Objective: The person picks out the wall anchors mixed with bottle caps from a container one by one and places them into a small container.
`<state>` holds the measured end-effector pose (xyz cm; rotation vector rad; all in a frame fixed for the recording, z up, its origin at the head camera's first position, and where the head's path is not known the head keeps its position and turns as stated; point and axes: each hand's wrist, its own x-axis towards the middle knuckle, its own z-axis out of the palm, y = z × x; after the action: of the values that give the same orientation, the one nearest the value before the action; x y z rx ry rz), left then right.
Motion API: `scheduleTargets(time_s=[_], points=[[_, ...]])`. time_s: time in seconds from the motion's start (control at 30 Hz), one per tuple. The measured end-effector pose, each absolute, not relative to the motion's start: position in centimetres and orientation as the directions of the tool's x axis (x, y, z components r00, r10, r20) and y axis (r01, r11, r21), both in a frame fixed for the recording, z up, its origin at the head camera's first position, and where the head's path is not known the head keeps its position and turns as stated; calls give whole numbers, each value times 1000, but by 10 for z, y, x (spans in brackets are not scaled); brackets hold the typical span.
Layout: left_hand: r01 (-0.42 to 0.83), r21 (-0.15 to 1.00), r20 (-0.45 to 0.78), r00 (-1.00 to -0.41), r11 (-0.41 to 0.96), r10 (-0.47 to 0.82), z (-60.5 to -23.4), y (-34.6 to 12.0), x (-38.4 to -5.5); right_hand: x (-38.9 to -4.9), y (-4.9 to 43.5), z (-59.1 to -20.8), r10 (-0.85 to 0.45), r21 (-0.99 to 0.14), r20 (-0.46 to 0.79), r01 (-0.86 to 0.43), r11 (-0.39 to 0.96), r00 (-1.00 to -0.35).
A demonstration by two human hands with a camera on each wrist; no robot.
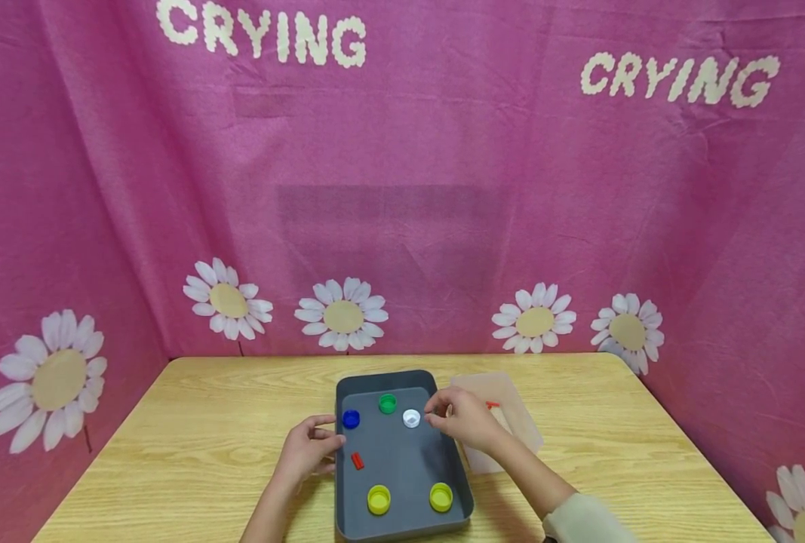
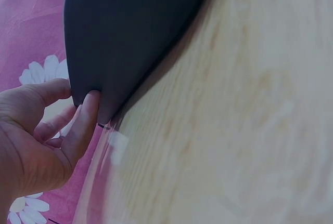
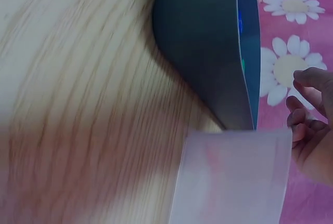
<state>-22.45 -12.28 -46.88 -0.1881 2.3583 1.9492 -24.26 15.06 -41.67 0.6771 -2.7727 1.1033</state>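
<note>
A dark grey tray (image 1: 402,460) lies on the table. My left hand (image 1: 309,450) grips its left wall, with the thumb over the rim; in the left wrist view, this hand (image 2: 47,135) has fingers against the tray's outer side. Inside are a blue cap (image 1: 351,419), a green cap (image 1: 388,403), a white cap (image 1: 411,418), two yellow caps (image 1: 378,499) and red pieces (image 1: 357,461). Above the right rim, my right hand (image 1: 470,418) is near the white cap. The right wrist view shows this hand's (image 3: 315,125) thumb and fingers bent and apart, with nothing visible between them.
A translucent plastic box (image 1: 527,434) stands right of the tray, partly under my right forearm, with small red pieces (image 1: 493,405) in it. The wooden table (image 1: 225,422) meets a pink flowered curtain (image 1: 402,249) behind and at both sides.
</note>
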Motion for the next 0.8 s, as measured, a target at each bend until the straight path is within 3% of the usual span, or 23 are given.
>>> scheduleTargets(time_s=[0.4, 0.8], points=[[-131, 974, -125, -991, 185, -47, -470, -122, -225, -241, 122, -425, -468, -585, 222, -501, 638, -855], [-136, 974, -130, -990, 180, -50, -473, -123, -225, -240, 102, -440, -503, -616, 122, -462, 637, -856]])
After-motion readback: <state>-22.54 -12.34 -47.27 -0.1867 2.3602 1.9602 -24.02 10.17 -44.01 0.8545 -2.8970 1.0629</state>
